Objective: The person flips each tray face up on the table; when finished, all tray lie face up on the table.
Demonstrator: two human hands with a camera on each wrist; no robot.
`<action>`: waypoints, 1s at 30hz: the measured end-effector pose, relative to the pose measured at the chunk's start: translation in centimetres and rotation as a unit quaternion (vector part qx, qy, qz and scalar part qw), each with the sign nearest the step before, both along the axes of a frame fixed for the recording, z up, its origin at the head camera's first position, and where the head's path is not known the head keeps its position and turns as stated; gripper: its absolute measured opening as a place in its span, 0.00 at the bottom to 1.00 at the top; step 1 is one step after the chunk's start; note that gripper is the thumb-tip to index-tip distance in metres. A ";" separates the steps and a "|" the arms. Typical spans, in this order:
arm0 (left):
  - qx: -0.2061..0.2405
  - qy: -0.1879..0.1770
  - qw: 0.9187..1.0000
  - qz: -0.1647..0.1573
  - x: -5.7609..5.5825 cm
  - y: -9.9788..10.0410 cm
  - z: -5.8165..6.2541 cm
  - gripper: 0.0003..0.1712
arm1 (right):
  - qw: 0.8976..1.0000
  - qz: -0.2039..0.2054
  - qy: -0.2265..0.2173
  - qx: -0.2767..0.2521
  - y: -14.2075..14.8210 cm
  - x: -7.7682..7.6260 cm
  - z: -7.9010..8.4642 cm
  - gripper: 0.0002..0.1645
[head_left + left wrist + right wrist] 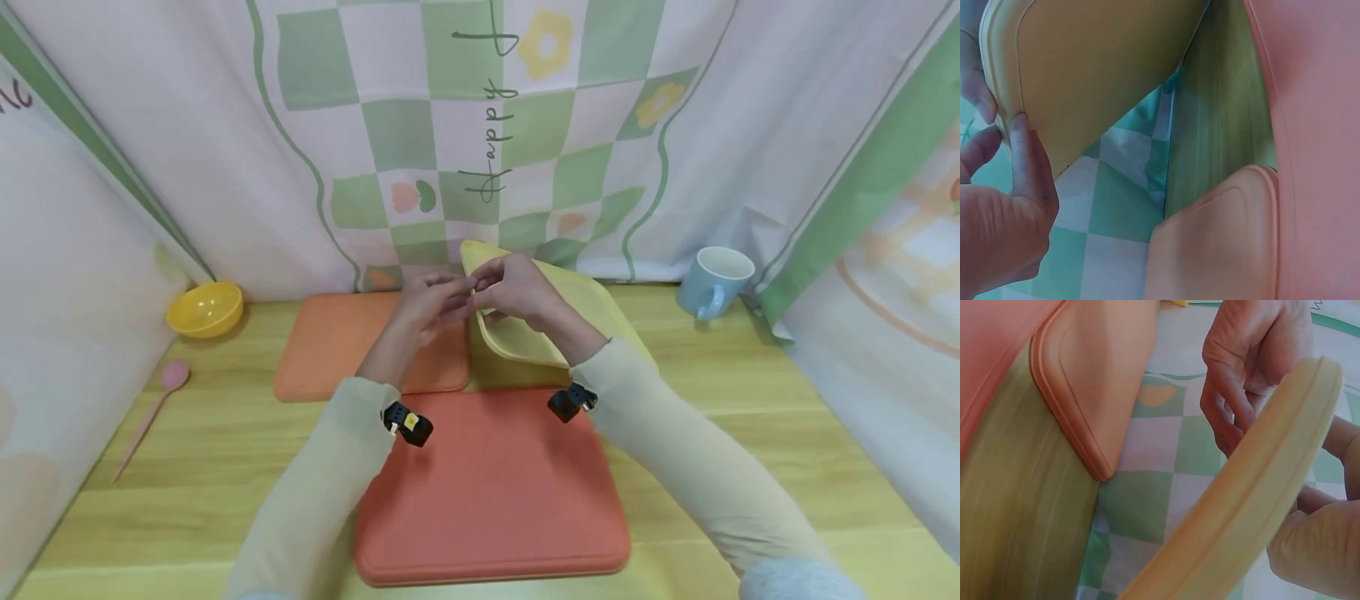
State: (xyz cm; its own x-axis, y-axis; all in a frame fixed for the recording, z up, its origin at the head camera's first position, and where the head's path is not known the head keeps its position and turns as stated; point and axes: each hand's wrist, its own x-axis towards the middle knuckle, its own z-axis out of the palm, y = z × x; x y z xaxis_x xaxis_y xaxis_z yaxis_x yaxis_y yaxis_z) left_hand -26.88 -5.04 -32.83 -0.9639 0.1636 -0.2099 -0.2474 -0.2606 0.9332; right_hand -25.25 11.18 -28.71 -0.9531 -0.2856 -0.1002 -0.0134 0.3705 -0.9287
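A pale yellow tray (588,304) with a raised rim is tilted up off the table, its left edge higher than its right. My left hand (429,307) pinches the rim at that left edge; in the left wrist view the fingers (1024,156) lie against the underside, the thumb at the edge. Close beside it, my right hand (519,293) grips the same rim, reaching over the tray's inner face. In the right wrist view the rim (1235,500) runs between both hands. An orange tray (330,346) lies left of the yellow one, under my left hand and forearm.
A red tray (495,492) lies in front, below my forearms. At the back left is a yellow bowl (206,310), with a pink spoon (174,376) before it. A blue mug (716,282) stands back right. A checked curtain (405,133) hangs close behind the table.
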 end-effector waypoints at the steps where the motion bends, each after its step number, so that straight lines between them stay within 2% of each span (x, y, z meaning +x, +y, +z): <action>1: 0.002 -0.006 1.000 0.001 0.0 -0.1 -0.2 0.16 | 1.000 0.003 -0.003 0.001 -0.1 0.0 -0.1 0.20; 7: -0.003 -0.022 1.000 0.012 0.1 -0.7 -0.8 0.19 | 0.999 0.023 -0.033 -0.015 0.0 0.2 -0.8 0.25; 15: -0.020 -0.032 0.998 0.049 -0.1 -1.1 -1.8 0.14 | 0.998 0.032 -0.043 -0.012 2.7 0.2 -2.3 0.28; 18: -0.021 -0.027 0.998 0.055 0.0 -1.4 -2.1 0.13 | 0.999 0.022 -0.043 -0.017 4.5 0.1 -2.9 0.28; 23: -0.007 -0.014 0.998 0.063 0.2 -1.7 -2.9 0.04 | 0.999 -0.003 -0.041 -0.027 8.5 -0.8 -4.2 0.30; 26: -0.013 -0.006 0.998 0.069 0.1 -2.0 -3.4 0.06 | 0.998 -0.029 -0.039 -0.032 11.0 -1.3 -5.3 0.30; 30: -0.034 -0.004 0.997 0.075 0.1 -2.3 -3.7 0.03 | 0.995 -0.080 -0.037 -0.037 14.2 -1.8 -6.8 0.31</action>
